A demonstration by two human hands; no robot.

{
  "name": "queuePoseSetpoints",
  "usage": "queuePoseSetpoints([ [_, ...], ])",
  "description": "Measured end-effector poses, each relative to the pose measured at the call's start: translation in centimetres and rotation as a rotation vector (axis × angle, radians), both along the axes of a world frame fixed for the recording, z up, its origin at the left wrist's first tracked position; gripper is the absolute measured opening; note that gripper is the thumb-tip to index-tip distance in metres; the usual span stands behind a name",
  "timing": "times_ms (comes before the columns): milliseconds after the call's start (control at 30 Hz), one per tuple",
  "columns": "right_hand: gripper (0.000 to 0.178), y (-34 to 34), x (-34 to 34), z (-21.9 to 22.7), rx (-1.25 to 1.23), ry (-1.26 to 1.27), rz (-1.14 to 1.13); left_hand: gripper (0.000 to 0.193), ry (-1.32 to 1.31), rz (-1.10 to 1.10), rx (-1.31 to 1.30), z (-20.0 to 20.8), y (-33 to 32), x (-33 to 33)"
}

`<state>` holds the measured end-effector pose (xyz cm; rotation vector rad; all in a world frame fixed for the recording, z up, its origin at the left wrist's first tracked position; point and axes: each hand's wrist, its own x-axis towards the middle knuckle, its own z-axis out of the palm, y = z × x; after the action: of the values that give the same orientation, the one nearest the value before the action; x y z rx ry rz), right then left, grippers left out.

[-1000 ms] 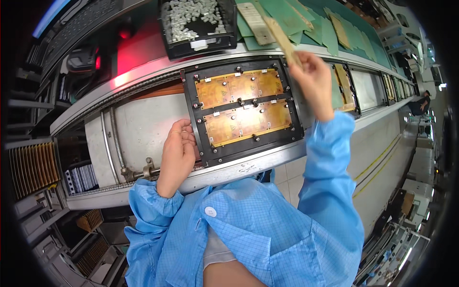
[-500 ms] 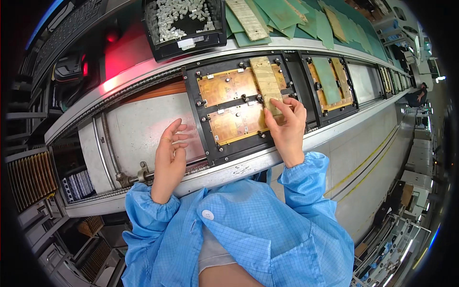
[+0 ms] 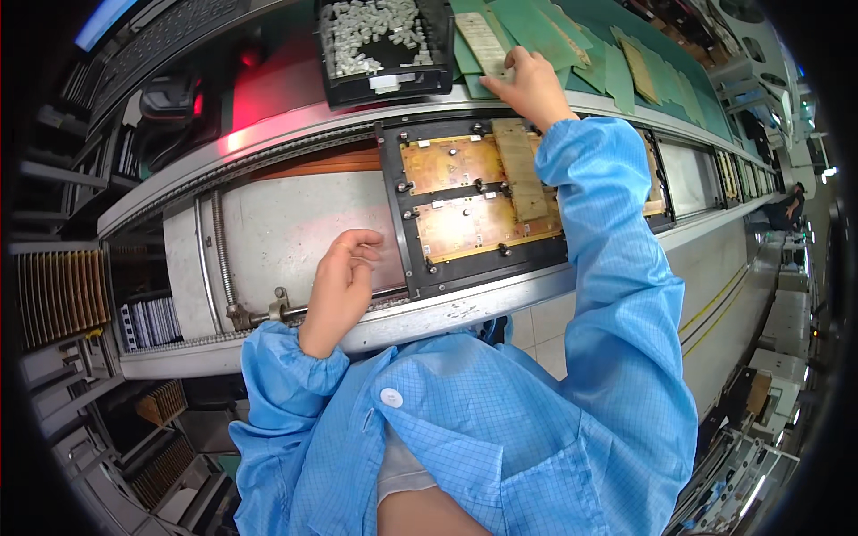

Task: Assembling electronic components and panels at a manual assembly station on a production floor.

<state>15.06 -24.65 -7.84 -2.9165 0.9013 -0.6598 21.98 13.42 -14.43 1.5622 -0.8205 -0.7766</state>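
Note:
My right hand [image 3: 533,85] reaches over the far rail to a tan strip board [image 3: 481,43] on the pile of green sheets. Its thumb and forefinger are apart at the strip's near end; contact is unclear. My left hand [image 3: 341,284] hovers, loosely curled and empty, over the conveyor just left of a black fixture [image 3: 413,268]. Inside that frame sit copper-coloured circuit boards [image 3: 456,225], held by black knobs. Another tan strip board [image 3: 519,174] lies across them, untouched by either hand. My right sleeve hides the fixture's right side.
A black bin [image 3: 384,86] of small white parts stands beyond the rail. Green sheets [image 3: 536,31] cover the far bench to its right. A metal rail [image 3: 465,308] runs along my side. Racks of boards [image 3: 63,299] stand at left; a person [image 3: 791,207] is far right.
My right hand has let go of the strip lying on the circuit boards and moved away from me to the green pile. My left hand stays over the conveyor. The view has shifted slightly.

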Motion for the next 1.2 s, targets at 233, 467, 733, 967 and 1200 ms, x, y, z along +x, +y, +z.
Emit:
queuePoseSetpoints([
  [233,0.046,5.2,-3.5,3.5,0.442,-0.273,-0.117,0.043,0.012,-0.107,-0.023,1.1,0.0,-0.3],
  [467,0.037,20.3,-8.8,-0.8,0.276,-0.296,-0.011,0.062,-0.047,-0.273,-0.009,1.4,1.3,0.4],
  [733,0.037,23.8,-7.1,-2.3,0.16,-0.153,-0.124,0.059,0.099,-0.255,0.029,0.7,1.9,0.5],
  [967,0.04,24.6,-7.5,-1.2,0.075,-0.028,-0.131,0.047,0.098,-0.232,0.039,0.4,2.1,0.5],
  [1200,0.034,27.1,-8.3,-0.6,0.276,-0.351,0.048,0.071,0.022,-0.314,-0.023,0.0,1.5,0.5],
])
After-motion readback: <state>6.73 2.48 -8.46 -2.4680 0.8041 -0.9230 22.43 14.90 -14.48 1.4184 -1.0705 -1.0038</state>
